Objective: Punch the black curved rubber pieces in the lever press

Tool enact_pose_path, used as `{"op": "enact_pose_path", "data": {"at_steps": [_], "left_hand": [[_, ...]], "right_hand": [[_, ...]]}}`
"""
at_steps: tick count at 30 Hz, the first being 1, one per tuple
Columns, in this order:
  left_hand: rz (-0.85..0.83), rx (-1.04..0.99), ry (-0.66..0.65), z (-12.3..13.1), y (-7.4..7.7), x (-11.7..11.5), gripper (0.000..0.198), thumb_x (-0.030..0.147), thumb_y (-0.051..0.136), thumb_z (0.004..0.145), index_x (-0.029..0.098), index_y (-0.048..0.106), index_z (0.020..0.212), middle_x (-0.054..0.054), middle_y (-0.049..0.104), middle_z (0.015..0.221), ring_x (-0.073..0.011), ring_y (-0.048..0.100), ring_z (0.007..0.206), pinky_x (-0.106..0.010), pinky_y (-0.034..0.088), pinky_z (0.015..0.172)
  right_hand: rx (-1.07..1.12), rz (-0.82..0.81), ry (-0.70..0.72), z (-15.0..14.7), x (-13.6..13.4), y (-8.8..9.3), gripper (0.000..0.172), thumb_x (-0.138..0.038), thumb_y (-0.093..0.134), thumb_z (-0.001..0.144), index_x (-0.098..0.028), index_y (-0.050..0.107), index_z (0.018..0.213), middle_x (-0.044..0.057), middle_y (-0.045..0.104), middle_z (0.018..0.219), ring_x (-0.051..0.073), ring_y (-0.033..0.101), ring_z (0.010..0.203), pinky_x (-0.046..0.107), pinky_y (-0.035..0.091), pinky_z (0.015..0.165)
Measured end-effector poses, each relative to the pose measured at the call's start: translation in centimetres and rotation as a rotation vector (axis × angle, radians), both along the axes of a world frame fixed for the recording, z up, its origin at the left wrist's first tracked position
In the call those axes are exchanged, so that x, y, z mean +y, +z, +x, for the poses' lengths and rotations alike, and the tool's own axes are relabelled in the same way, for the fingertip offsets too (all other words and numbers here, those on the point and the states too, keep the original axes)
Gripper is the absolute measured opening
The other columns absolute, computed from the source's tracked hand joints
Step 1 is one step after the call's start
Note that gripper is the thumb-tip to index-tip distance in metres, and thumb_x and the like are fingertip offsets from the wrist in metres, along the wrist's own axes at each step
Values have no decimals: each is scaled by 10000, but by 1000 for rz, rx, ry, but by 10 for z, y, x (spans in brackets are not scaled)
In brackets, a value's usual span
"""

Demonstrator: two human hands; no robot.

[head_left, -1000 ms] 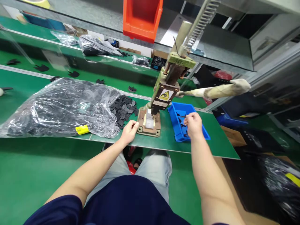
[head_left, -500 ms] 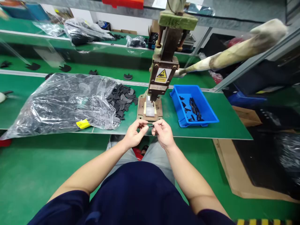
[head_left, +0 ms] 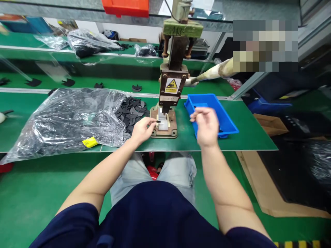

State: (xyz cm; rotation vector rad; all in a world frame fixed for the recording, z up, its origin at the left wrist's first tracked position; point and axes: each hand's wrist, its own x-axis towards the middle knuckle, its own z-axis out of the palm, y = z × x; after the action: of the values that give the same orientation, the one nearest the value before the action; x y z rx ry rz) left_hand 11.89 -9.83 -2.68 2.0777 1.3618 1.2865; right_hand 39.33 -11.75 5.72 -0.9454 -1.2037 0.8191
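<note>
My left hand (head_left: 143, 130) pinches a small black plastic piece (head_left: 158, 121) between thumb and fingertips. The piece is over the pale plate (head_left: 163, 124) on the base of a hand press (head_left: 172, 86). Directly above stands the press ram, with a yellow warning label on its front. My right hand (head_left: 207, 127) is raised in front of the blue bin (head_left: 230, 125), its fingers loosely bent and apart, with nothing visible in them. It hides much of the bin's contents.
Left of the press, a clear plastic bag (head_left: 64, 120) spills dark curved parts (head_left: 131, 112) onto the green bench (head_left: 248, 141). The press's wrapped lever (head_left: 222, 69) reaches up to the right. An orange bin (head_left: 126, 7) sits on the overhead shelf. Several dark parts lie along the strip behind.
The hands have parted. My left hand has carried the black piece forward onto the press base. My right hand has let go of it and moved right and up, before the blue bin.
</note>
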Motion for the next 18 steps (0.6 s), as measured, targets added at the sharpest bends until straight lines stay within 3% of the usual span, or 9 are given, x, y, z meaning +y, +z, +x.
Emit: {"op": "enact_pose_path", "data": {"at_steps": [3, 6, 8, 10, 12, 15, 18], "left_hand": [[-35, 184, -9, -2, 1, 37, 198, 293, 624, 1039, 234, 793, 1122, -80, 808, 1169, -239, 739, 1070, -376, 563, 985], [-43, 383, -55, 3, 3, 53, 268, 279, 566, 1054, 250, 802, 1179, -95, 793, 1223, -282, 705, 1183, -409, 542, 1028], [-30, 503, -90, 6, 6, 55, 314, 254, 540, 1051, 256, 806, 1219, -110, 779, 1233, -299, 689, 1192, -424, 532, 1033], [-15, 594, -123, 9, 9, 55, 350, 218, 532, 1034, 252, 807, 1247, -130, 762, 1239, -315, 677, 1181, -441, 524, 1028], [-13, 638, -140, 11, 12, 55, 364, 204, 530, 1024, 246, 807, 1257, -144, 751, 1233, -325, 674, 1154, -453, 523, 1010], [-13, 647, -158, 11, 15, 57, 371, 210, 507, 1041, 246, 801, 1266, -143, 748, 1218, -314, 678, 1124, -454, 522, 1002], [-5, 636, -168, 11, 13, 58, 382, 216, 478, 1061, 243, 797, 1269, -137, 751, 1233, -304, 680, 1127, -448, 523, 1007]], "right_hand": [[-147, 511, -157, 16, 23, 78, 391, -575, 621, 1023, -251, 635, 1241, 33, 683, 1146, 117, 729, 1058, 267, 618, 914], [-185, 671, 27, 7, 26, 140, 441, -556, 513, 1063, -190, 634, 1276, 3, 676, 1160, 107, 749, 1147, 298, 593, 1003], [-275, 677, 71, -5, 25, 159, 537, -571, 378, 1064, -138, 644, 1238, -39, 654, 1157, 77, 748, 1118, 293, 563, 988], [-344, 679, 19, -13, 25, 158, 598, -592, 297, 1054, -116, 653, 1126, -74, 629, 1077, 24, 731, 1001, 255, 542, 924], [-308, 699, -27, -18, 23, 145, 500, -591, 431, 1058, -144, 635, 968, -82, 603, 933, 3, 691, 853, 230, 549, 845], [-206, 711, -2, -18, 12, 113, 347, -490, 720, 972, -217, 576, 813, -61, 575, 768, 72, 638, 744, 296, 589, 771], [-274, 711, 10, -15, -6, 78, 275, -347, 729, 924, -241, 569, 727, -39, 586, 705, 138, 652, 761, 413, 602, 855]]}}
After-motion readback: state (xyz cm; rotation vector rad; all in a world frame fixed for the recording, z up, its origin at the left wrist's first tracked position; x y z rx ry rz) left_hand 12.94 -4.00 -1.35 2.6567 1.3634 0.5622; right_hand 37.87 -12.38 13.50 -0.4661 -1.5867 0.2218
